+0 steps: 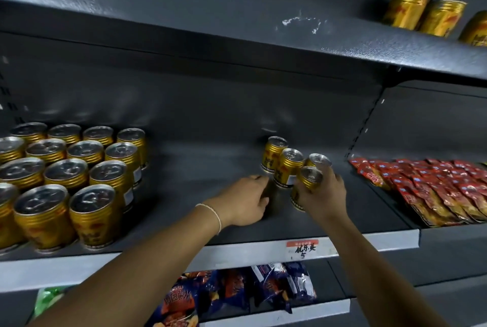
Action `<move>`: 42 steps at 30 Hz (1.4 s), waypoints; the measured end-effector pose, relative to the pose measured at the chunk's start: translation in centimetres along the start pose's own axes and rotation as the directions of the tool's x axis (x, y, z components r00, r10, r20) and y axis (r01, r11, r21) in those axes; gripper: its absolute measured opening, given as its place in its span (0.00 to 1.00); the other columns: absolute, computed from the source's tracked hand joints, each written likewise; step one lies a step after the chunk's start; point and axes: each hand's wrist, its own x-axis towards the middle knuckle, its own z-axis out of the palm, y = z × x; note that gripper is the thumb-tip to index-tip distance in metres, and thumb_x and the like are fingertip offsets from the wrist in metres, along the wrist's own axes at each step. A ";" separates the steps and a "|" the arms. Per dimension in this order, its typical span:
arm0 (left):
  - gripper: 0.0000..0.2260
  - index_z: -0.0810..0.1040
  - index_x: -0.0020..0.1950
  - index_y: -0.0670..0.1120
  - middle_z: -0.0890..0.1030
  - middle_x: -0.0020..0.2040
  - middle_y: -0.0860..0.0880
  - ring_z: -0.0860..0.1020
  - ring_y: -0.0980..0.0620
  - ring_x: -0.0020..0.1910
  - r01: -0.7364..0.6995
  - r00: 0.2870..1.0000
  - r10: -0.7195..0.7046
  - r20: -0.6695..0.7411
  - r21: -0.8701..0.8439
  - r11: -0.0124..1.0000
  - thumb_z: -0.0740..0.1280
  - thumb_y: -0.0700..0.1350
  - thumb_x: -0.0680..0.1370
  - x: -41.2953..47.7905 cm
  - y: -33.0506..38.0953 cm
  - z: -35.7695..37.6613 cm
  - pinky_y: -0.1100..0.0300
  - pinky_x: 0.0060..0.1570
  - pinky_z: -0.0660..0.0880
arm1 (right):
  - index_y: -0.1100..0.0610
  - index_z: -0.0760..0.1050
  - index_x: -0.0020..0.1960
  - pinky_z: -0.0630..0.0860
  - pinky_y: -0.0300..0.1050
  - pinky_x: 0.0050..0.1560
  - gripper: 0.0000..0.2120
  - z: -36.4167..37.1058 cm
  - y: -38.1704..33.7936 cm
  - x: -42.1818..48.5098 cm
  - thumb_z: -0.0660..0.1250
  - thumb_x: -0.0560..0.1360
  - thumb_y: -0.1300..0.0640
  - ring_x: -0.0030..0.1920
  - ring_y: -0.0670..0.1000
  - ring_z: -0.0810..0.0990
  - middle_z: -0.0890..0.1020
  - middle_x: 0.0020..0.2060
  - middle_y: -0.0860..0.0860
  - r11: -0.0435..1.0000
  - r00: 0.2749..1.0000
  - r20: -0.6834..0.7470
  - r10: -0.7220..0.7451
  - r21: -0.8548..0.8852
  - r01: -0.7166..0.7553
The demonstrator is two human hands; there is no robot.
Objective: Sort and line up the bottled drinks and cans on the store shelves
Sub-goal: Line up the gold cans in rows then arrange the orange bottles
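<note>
Head view, centre of the frame: the right hand (325,196) wraps its fingers round a gold can (310,181), which leans to the left with its silver top towards the camera. The left hand (243,201) lies just left of it, knuckles up and fingers curled down towards the dark shelf (205,166); its fingertips are hidden, so I cannot tell whether it holds anything. A thin white bracelet (214,214) circles that wrist. Right behind the held can stand three loose cans (288,168) of the same kind, upright and close together in a slanting row. At the left of the frame, well apart from them, a block of gold cans (68,176) stands in neat rows on the same shelf. At the right edge, on the next shelf section, red snack packets (434,184) lie overlapping. A handwritten price label (303,247) sits on the shelf's white front strip below the hands. Upper right, three more gold cans (424,14) stand on the shelf above, the last cut off by the frame edge. Dark blue snack bags (237,295) lie on the shelf below
</note>
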 end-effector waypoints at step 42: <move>0.17 0.71 0.68 0.40 0.69 0.71 0.40 0.67 0.43 0.69 0.352 0.933 -0.329 -0.143 0.181 0.918 0.58 0.44 0.80 -7.2 -19.7 -13.3 0.54 0.69 0.64 | 0.44 0.78 0.52 0.79 0.56 0.59 0.26 22.6 -17.6 -1.7 0.80 0.55 0.50 0.51 0.48 0.84 0.86 0.49 0.46 0.843 0.888 0.432 -0.161 0.528 -0.104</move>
